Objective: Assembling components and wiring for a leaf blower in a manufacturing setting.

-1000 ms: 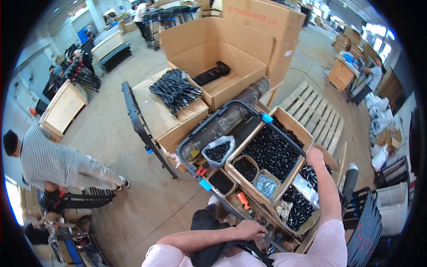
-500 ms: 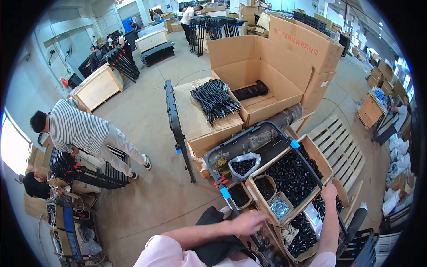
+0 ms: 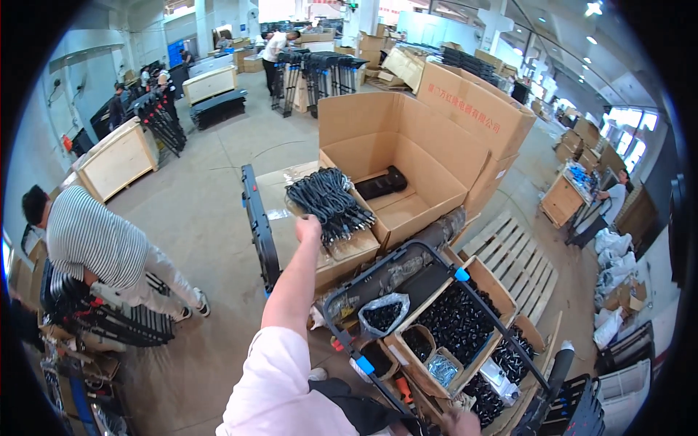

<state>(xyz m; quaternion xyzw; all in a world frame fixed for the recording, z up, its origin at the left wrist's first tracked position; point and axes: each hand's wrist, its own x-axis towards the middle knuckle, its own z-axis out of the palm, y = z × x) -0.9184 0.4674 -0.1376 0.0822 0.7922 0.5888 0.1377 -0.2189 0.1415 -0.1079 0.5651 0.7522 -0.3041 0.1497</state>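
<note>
Since half a second ago, the left hand [image 3: 308,227] has been raised from beside the cart [image 3: 436,320] and stretched out to the bundle of black cables [image 3: 327,203], which lies on a flat carton [image 3: 291,190] just left of the large open cardboard box [image 3: 407,163]. The hand is seen touching the bundle's near edge, though whether its fingers are closed on the cables cannot be told; the right hand [image 3: 459,421] is barely seen at the lower edge, its state not discernible. For a clean pick, the bundle is best gripped around its bound middle, so that no loose strands are dragged across the carton.
</note>
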